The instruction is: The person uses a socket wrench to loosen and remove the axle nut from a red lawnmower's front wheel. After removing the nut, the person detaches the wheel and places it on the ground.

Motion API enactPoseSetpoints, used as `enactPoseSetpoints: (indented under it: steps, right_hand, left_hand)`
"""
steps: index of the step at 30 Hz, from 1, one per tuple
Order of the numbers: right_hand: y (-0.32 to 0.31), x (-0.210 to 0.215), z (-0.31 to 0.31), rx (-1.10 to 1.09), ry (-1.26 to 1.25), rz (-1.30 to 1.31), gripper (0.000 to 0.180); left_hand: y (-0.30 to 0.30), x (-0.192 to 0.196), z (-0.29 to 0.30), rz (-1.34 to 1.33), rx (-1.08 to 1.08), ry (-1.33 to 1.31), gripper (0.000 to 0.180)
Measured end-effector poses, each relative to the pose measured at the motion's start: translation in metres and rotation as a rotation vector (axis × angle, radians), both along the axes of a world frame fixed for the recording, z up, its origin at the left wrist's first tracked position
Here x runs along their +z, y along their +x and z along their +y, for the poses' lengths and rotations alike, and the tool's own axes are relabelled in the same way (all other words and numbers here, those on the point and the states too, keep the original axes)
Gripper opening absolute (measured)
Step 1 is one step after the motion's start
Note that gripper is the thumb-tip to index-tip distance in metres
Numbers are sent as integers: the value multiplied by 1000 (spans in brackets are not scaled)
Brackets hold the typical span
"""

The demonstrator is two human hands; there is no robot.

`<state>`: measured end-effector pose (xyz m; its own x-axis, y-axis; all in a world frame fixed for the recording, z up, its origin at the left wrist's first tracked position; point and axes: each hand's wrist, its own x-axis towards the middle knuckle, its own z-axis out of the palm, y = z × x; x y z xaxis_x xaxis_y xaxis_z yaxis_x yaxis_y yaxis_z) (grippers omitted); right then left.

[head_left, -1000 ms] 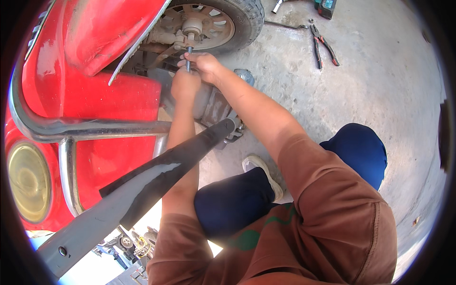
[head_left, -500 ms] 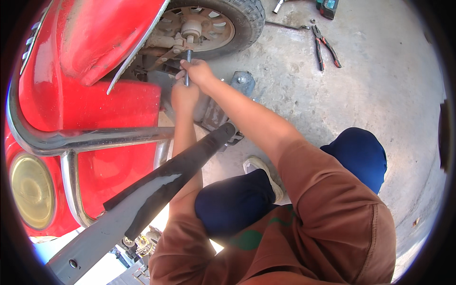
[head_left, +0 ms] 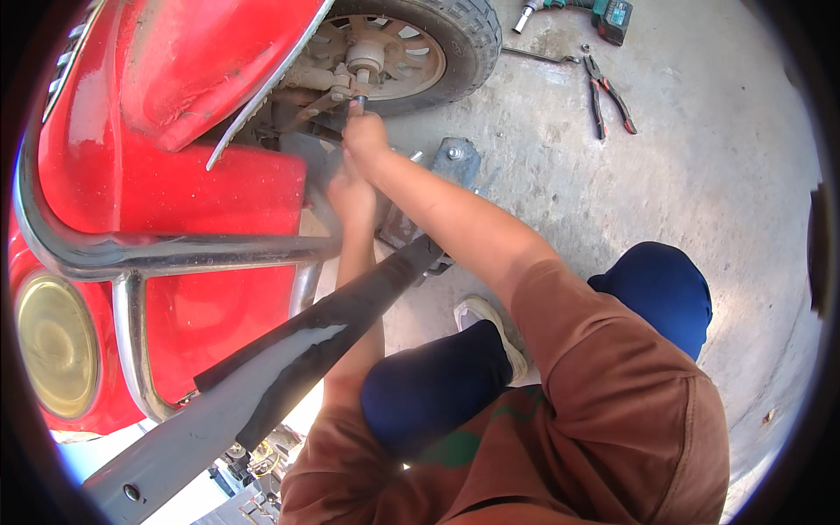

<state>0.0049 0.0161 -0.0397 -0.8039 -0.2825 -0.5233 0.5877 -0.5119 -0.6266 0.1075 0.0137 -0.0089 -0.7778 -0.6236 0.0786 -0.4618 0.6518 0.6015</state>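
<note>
Below the hub of a dusty wheel [head_left: 429,66], my right hand [head_left: 366,136] is closed around a slim metal rod [head_left: 357,106]. The rod's upper end shows above my fist, close to the rusty steering linkage [head_left: 339,86]. Directly beneath, my left hand [head_left: 353,194] is closed against the underside of my right hand. Its fingers are mostly turned away, and the rod's lower end is hidden there, so what it grips cannot be made out. A bluish metal part [head_left: 458,157] with a bolt sits on the floor to the right of my hands.
A red vehicle body [head_left: 210,192] with a chrome bar [head_left: 201,254] fills the left. A long grey jack handle [head_left: 289,354] slants across in front of me. Pliers [head_left: 605,96], a wrench [head_left: 542,57] and a green cordless tool [head_left: 608,17] lie on the concrete floor [head_left: 700,166].
My right hand has shifted up along the rod and wrapped round it, covering most of its length. My left hand sits slightly lower in the picture. The whole view has drifted slightly.
</note>
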Motion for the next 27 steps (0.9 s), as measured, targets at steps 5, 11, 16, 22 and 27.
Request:
enactPoseSetpoints:
  steps: [5,11,16,22,27]
  right_hand:
    - [3,-10,-4,-39,-16,14,41]
    - [15,9,14,-10,-386,-81,44]
    - [17,19,24,-44,-327,-107,33]
    - [22,11,41,34,-643,-162,30]
    - [52,15,44,94,-733,-234,32]
  left_hand:
    - [3,-12,-3,32,40,212,58]
    - [6,-3,0,-61,75,-114,55]
    - [8,3,10,4,7,75,55]
    - [6,20,24,-48,59,171,58]
    - [14,35,25,-149,53,-93,65]
